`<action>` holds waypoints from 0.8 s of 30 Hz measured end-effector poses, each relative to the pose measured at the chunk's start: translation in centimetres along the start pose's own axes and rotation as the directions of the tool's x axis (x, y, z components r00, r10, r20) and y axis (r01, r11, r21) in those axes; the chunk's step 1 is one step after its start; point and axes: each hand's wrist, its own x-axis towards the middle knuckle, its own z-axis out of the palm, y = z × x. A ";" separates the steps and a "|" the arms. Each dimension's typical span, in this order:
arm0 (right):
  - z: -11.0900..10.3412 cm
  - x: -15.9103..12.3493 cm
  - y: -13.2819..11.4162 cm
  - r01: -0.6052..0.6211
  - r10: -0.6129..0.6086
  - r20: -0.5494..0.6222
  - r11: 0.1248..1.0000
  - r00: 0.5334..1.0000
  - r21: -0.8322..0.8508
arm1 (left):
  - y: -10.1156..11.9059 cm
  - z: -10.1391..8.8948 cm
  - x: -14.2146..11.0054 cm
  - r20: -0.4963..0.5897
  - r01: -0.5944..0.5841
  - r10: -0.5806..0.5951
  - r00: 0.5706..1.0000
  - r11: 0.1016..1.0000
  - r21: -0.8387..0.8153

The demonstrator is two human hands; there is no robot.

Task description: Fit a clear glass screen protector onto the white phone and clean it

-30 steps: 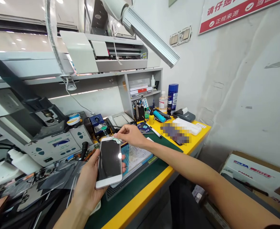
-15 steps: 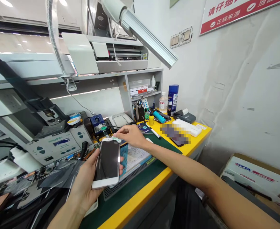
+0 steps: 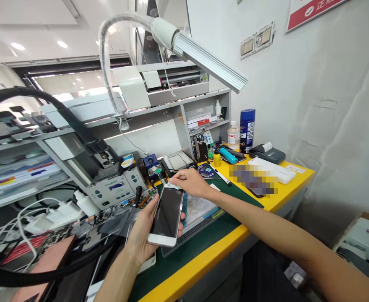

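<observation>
A white-framed smartphone [image 3: 167,214] with a dark screen rests in my left hand [image 3: 143,228]. The thumb lies along its left edge and the fingertips curl round the right edge. My right hand [image 3: 190,183] is at the phone's top end, its thumb and fingers pinched together. From that pinch a small, thin pale green-white piece [image 3: 174,186], perhaps a wipe or film, lies against the top of the phone. Behind the phone, a light blue-and-white printed pad [image 3: 200,209] lies on the green mat [image 3: 200,247].
Left stands a grey control unit [image 3: 113,188] among cables, circuit boards and dark sheets. A lamp [image 3: 209,58] hangs overhead. Toward the right are a pen [image 3: 222,177], a yellow bottle [image 3: 216,158], a blue spray can [image 3: 246,131], a white case [image 3: 272,170] and a partly blurred dark phone [image 3: 253,181].
My view has turned left and slightly up, so the scene sits further right. Both hands keep their hold at the phone; the right hand's pinch stays at its top end.
</observation>
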 end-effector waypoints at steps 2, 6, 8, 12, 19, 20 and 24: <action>0.1 0.0 0.1 0.000 -0.001 0.015 0.999 1.000 0.049 | 0.0 0.0 0.0 0.022 0.009 -0.009 1.000 1.000 -0.004; 0.3 0.0 0.0 0.014 -0.016 0.016 0.997 1.000 0.081 | -0.1 -0.1 0.0 0.047 0.035 -0.035 0.998 0.999 -0.005; 0.3 -0.1 -0.2 0.022 -0.023 0.012 0.997 1.000 0.075 | -0.2 -0.1 0.0 0.047 0.052 -0.052 0.998 0.999 -0.005; 0.1 -0.1 -0.6 0.040 -0.041 0.018 0.997 0.999 0.064 | -0.2 -0.3 -0.1 0.036 0.066 -0.067 0.997 0.997 0.031; 0.0 -0.5 -0.9 0.046 -0.045 0.008 0.998 0.999 -0.037 | -0.2 -0.3 0.1 0.009 0.072 -0.072 0.997 0.994 0.077; 0.0 -0.6 -1.0 0.059 -0.059 -0.001 0.996 0.998 -0.071 | -0.2 -0.3 0.1 0.008 0.071 -0.071 0.997 0.995 0.071; 0.2 -1.3 -1.7 0.136 -0.144 -0.016 0.961 0.989 -0.242 | -0.2 -0.2 0.1 0.004 0.052 -0.052 0.999 0.998 0.046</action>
